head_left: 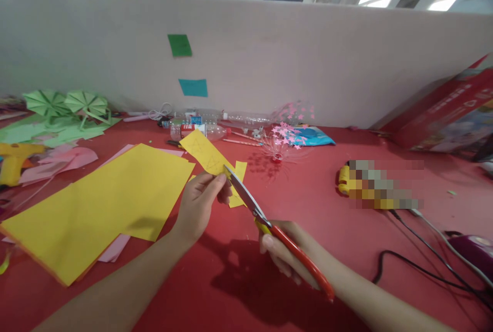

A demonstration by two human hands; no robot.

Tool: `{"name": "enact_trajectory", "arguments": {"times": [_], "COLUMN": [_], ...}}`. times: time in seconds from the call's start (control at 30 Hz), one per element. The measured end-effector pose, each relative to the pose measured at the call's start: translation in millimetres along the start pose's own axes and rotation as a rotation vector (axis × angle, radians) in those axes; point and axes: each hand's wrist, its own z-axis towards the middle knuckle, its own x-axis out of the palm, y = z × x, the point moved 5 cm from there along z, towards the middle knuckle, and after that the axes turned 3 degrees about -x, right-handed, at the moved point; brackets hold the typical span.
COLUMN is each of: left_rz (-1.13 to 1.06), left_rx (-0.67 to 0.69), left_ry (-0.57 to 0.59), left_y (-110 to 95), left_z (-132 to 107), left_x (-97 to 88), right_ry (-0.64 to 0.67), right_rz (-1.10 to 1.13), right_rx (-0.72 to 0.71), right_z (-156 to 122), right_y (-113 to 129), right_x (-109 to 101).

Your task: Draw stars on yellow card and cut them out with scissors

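Between the thumb and fingers of my left hand [200, 201] is a strip of yellow paper [204, 152] with stars drawn on it in pencil. My right hand [288, 250] is wrapped round red-handled scissors [258, 211]. Their blade tips meet the strip's right end, close to my left thumb; how far the blades are apart is hard to make out. Beneath and behind my left hand, another yellow paper piece [241, 178] lies on the red table [231, 291]. A stack of yellow sheets [108, 198] spreads to the left.
Plastic bottles [219, 131] lie along the white partition [327, 65]. A pink star decoration [285, 137] stands behind my hands. On the right are a yellow power strip [344, 180] and black cable [389, 255]; on the left, a yellow glue gun [15, 162] and green paper fans [84, 103].
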Motion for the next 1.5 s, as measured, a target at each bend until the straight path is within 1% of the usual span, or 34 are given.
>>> {"name": "enact_trajectory", "arguments": {"times": [0.27,0.5,0.7,0.9,1.1,1.3,1.5], "left_rz": [-0.032,-0.06,-0.098,-0.144,-0.157,-0.143,-0.134], "left_rx": [-0.002,-0.016,-0.04,-0.072,-0.093,-0.09,-0.093], "left_ry": [0.006,-0.045,-0.061,-0.051,-0.053,-0.042,-0.042], "left_y": [-0.2,3.5,6.3,8.2,8.8,8.1,6.4], "left_z": [-0.1,-2.1,-3.4,-4.0,-3.5,-4.2,-3.8], "left_x": [0.4,-1.1,0.1,4.6,5.5,4.9,4.6], "right_ry": [0.003,0.004,-0.001,0.008,0.0,-0.038,-0.035], "right_rz": [0.003,-0.012,-0.009,-0.001,0.017,0.013,0.008], "right_rx": [-0.017,-0.03,-0.029,-0.003,-0.006,0.076,0.08], "right_z": [0.7,1.9,1.7,0.8,-0.3,0.5,0.0], "right_y": [0.9,0.2,0.7,-0.7,2.0,2.8,4.2], "right_x": [0.2,0.6,1.1,1.1,1.2,-0.1,-0.1]}}
